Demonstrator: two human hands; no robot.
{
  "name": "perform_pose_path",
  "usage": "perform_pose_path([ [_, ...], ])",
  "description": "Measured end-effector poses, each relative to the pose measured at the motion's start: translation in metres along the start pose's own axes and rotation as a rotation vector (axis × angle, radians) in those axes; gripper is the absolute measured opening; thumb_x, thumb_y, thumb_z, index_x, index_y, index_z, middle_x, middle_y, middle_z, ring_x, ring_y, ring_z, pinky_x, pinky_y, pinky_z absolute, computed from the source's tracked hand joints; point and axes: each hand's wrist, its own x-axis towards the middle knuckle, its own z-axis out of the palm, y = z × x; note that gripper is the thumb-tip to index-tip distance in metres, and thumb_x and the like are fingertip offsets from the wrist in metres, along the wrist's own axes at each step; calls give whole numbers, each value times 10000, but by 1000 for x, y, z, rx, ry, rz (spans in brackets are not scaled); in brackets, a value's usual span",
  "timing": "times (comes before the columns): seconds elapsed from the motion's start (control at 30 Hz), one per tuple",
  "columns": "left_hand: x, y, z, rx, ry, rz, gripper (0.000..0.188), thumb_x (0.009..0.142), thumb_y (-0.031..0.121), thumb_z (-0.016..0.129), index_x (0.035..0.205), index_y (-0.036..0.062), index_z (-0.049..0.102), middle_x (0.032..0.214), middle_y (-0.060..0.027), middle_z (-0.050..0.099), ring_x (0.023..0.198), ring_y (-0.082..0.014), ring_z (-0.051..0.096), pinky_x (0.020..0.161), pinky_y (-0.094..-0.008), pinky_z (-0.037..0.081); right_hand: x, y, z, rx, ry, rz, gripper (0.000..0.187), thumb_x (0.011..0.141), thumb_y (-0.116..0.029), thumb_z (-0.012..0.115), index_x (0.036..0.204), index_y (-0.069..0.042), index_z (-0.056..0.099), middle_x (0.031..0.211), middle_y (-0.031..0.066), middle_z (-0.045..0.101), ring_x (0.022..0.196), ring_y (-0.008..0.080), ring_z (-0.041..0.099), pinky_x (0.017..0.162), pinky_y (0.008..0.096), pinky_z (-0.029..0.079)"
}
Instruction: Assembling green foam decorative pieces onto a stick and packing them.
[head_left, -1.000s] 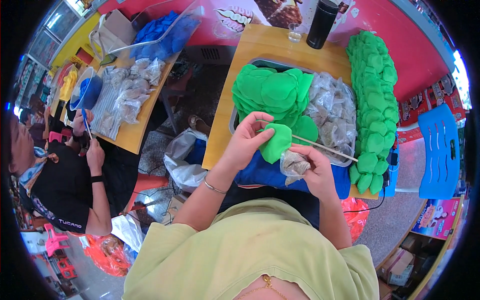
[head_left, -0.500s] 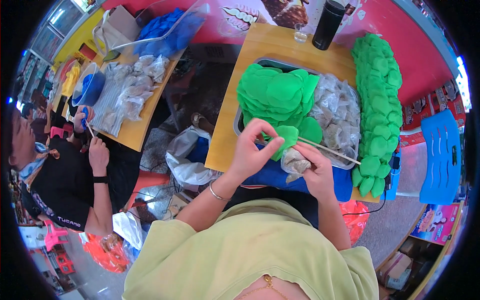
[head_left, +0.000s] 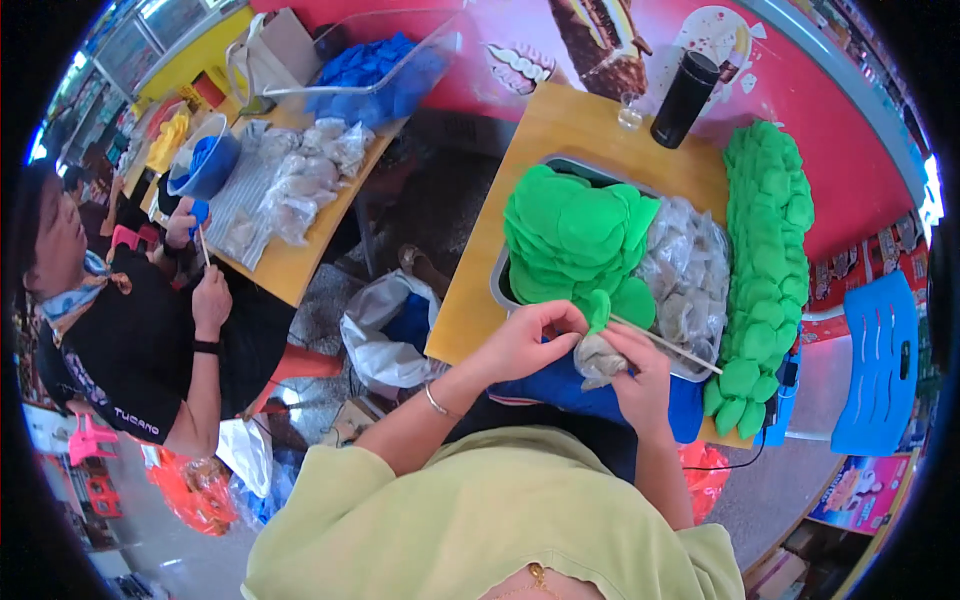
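My left hand, wearing a silver bangle, pinches at the edge of a small green petal-shaped piece, which stands upright and narrow by the stick. My right hand is closed around a thin pale stick and a small clear plastic bag with greyish contents. The stick slants down to the right past that hand. Just beyond my hands, a heap of green pieces fills the left part of a grey tray. Small filled plastic bags lie in its right part.
A long stack of overlapping green pieces runs along the wooden table's right side. A black flask and a clear cup stand at the back. A co-worker handles a blue piece and stick at the left table. A blue chair is right.
The green piece at my left fingers has turned from broad and flat to narrow and upright. The view has tilted, so the scene sits lower. My right hand keeps its hold.
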Motion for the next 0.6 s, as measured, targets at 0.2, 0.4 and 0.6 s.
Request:
perform_pose_path([
  [0.2,-2,-2,5,128,53,124,273,757,112,682,976,47,532,925,-28,551,885,-116,546,759,-262,455,6,5,4,170,12,78,367,716,83,558,1075,28,617,1137,143,577,1017,192,569,869,274,439],
  [0.4,0,-4,6,325,190,245,217,730,79,676,901,29,552,859,-66,552,805,-164,561,702,-277,454,9,5,7,193,6,83,368,714,95,537,1070,41,612,1139,141,574,1018,188,566,875,271,436],
  [0.6,-1,-6,5,243,251,211,120,773,89,649,842,21,579,776,-30,550,701,-99,538,591,-224,421,4,2,13,219,58,118,426,654,104,476,1052,40,615,1096,153,595,1031,225,565,902,289,417],
])
